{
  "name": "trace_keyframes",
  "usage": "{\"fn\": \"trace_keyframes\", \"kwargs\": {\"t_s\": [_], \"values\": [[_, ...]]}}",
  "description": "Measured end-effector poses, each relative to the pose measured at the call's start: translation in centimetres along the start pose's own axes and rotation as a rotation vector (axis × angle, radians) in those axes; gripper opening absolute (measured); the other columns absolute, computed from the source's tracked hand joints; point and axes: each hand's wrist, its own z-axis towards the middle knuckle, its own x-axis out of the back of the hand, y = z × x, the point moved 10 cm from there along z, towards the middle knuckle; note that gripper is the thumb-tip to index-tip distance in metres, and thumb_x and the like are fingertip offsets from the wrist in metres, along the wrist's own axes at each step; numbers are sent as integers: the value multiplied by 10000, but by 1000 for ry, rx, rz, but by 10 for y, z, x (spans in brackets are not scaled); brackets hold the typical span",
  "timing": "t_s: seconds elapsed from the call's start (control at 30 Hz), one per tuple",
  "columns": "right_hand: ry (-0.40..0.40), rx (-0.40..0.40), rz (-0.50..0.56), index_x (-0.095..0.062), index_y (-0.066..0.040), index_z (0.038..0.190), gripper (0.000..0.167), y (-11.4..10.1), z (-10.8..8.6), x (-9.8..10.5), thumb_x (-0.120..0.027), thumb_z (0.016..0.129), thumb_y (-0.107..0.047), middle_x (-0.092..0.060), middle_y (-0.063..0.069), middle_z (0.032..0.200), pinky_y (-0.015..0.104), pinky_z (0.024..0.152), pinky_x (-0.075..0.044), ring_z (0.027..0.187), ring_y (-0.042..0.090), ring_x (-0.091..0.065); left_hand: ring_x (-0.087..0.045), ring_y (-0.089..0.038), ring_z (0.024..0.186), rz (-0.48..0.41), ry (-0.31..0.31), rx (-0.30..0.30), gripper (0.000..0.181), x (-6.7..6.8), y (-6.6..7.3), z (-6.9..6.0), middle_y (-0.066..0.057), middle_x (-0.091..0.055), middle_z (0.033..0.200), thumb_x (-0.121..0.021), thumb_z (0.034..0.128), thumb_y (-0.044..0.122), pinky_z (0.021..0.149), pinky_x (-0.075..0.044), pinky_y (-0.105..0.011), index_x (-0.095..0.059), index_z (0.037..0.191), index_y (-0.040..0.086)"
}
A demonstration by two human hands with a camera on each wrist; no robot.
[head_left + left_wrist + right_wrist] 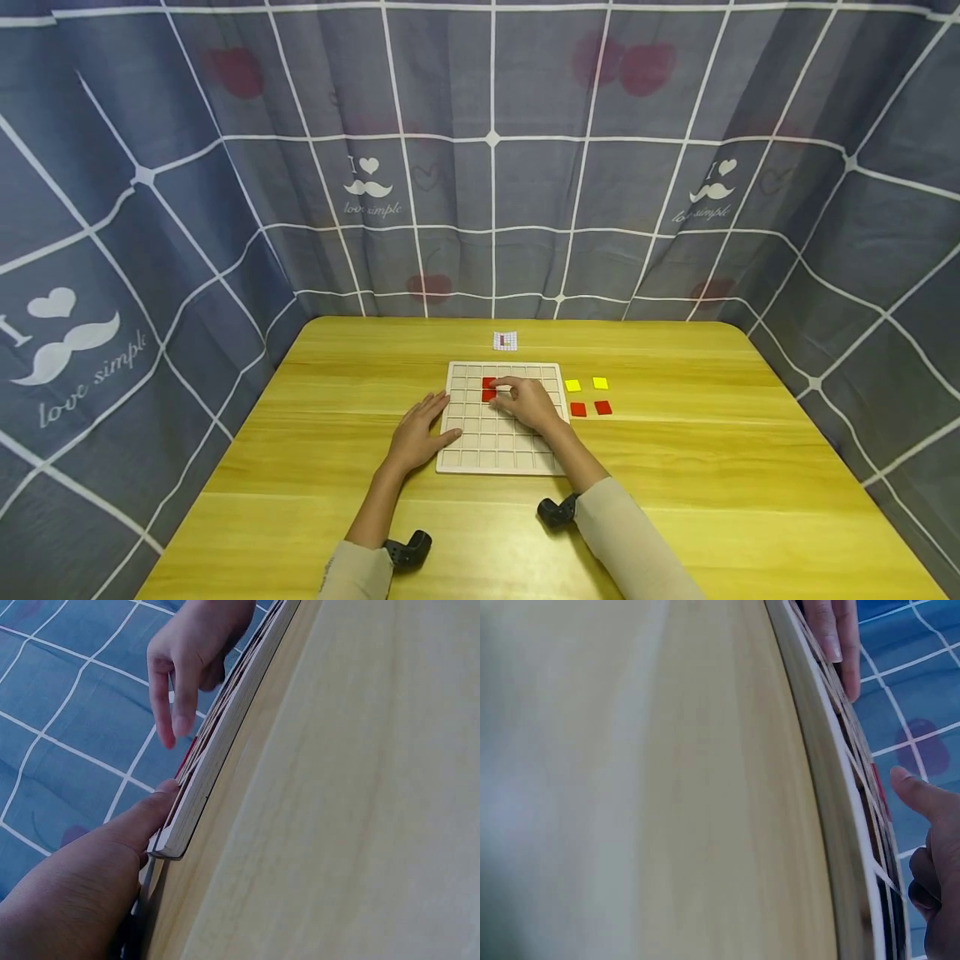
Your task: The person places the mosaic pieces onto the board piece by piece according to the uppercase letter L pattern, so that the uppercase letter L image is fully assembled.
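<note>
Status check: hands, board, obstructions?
Left hand at left edge of grid board, thumb over it. Right hand at two red tiles on board, hiding some squares. Four loose tiles off board, right side. No obstruction seen.

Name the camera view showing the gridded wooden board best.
The head view: it shows the gridded wooden board from above, though the left hand and right hand cover parts. Both wrist views show only part, nearly edge-on.

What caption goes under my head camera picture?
Left hand on a pale square wooden gridded board, right hand at its red square tiles.
</note>
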Motion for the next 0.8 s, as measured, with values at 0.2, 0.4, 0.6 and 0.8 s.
{"fn": "trace_keyframes", "kwargs": {"t_s": [0.2, 0.4, 0.6, 0.8], "values": [[94, 14, 69, -689, -133, 1092, 327, 1, -13, 29, -737, 795, -260, -287, -68, 465, 209, 387, -199, 424, 58, -192, -264, -251, 1351, 3, 4, -3, 720, -1, -1, 0, -60, -368, 1445, -626, 829, 491, 1090, -194, -477, -418, 1401, 107], [160, 31, 121, -687, -79, 1086, 338, 14, -30, 66, -753, 780, -208, -262, -72, 465, 202, 389, -180, 423, 31, -190, -254, -239, 1356, 2, -1, 1, 719, -1, -1, 0, -35, -362, 1449, -631, 826, 488, 1096, -184, -464, -420, 1399, 109], [194, -53, 118, -678, -78, 1109, 367, 49, -55, 98, -754, 777, -215, -268, -61, 458, 214, 391, -184, 415, 53, -198, -258, -245, 1354, -5, -5, -1, 716, -3, 0, 0, -40, -363, 1448, -634, 827, 482, 1094, -189, -470, -421, 1399, 108], [153, -162, 158, -646, -89, 1170, 416, 82, -77, 107, -741, 792, -233, -278, -42, 454, 214, 371, -221, 394, 83, -205, -272, -254, 1348, -16, 10, -4, 711, 0, 1, -1, -50, -372, 1442, -641, 825, 471, 1087, -202, -478, -428, 1394, 101]]}}
